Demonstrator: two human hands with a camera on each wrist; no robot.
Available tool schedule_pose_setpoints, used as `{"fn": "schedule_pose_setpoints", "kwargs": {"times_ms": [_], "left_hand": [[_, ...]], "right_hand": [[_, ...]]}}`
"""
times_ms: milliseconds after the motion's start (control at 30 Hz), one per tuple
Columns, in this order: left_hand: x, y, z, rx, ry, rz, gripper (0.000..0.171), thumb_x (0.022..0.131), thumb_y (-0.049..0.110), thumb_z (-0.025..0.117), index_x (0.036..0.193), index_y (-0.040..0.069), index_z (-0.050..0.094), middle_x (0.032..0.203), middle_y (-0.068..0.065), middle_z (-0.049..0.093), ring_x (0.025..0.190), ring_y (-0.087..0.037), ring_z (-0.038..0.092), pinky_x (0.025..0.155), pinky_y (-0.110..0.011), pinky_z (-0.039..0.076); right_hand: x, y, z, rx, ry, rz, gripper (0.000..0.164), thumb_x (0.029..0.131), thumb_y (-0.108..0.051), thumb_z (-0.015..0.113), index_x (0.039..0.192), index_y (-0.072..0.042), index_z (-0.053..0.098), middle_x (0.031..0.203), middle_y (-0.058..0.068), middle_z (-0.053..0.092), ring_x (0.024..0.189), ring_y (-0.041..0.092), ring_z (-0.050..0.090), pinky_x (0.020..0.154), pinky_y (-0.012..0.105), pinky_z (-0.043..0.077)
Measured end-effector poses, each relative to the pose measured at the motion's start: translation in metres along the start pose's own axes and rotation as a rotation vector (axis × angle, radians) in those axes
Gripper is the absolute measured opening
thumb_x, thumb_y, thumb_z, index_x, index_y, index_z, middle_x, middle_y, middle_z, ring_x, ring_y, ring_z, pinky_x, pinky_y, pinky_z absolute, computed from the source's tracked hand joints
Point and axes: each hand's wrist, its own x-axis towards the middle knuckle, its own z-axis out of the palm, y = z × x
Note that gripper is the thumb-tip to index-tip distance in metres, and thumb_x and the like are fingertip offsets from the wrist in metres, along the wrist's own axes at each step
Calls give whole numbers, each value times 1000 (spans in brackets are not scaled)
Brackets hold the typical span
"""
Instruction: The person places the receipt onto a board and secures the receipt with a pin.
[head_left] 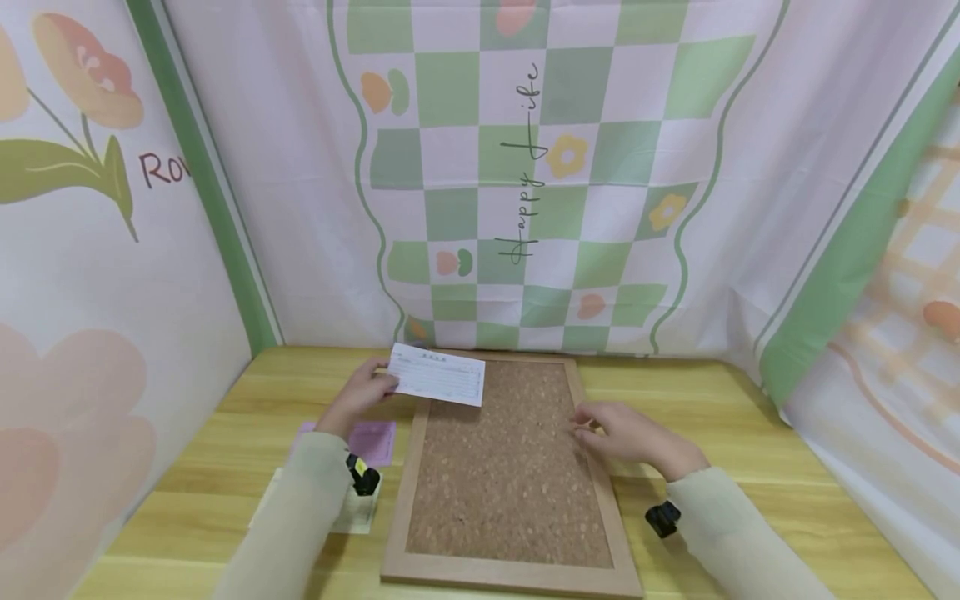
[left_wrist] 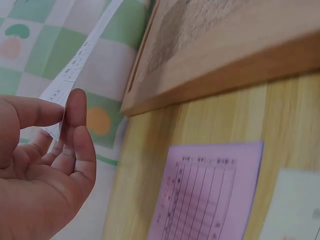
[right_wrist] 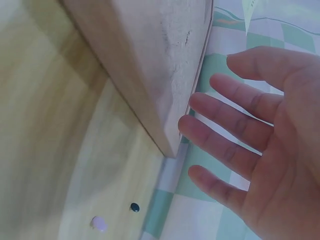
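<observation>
A white printed slip of paper (head_left: 437,374) is pinched at its left edge between the thumb and fingers of my left hand (head_left: 362,390). It is held up over the far left corner of a wood-framed cork board (head_left: 510,467); the left wrist view catches the slip (left_wrist: 75,70) nearly edge-on. Over the board's right frame hovers my right hand (head_left: 618,433). In the right wrist view its fingers (right_wrist: 225,145) are spread and relaxed, with nothing held, beside the frame (right_wrist: 145,75).
Left of the board a purple printed slip (left_wrist: 205,190) lies on the wooden table (head_left: 187,517), with a pale slip (head_left: 352,512) nearer me, partly hidden by my left sleeve. Small round black (right_wrist: 134,206) and pink (right_wrist: 98,223) pieces lie right of the board. A checkered curtain (head_left: 517,208) hangs behind.
</observation>
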Motion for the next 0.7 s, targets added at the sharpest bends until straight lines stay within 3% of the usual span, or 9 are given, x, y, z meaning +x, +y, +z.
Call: {"fn": "schedule_pose_setpoints", "kwargs": {"times_ms": [467,700], "left_hand": [[1,4,24,5,-24,45,40,95,4,53,132,-9,49,109,-22,65,96,-24,62,94,-47,49],[-1,8,35,-56,-43,58,41,95,2,52,133,-11,47,117,-27,62,102,-28,63,97,-49,48]], "right_hand": [[27,-10,10,48,-8,41,29,103,-20,57,124,-2,65,111,8,69,101,24,64,83,41,53],[44,-14,13,117,-2,99,33,105,-26,53,127,-4,64,111,4,67,101,22,63,84,44,52]]}}
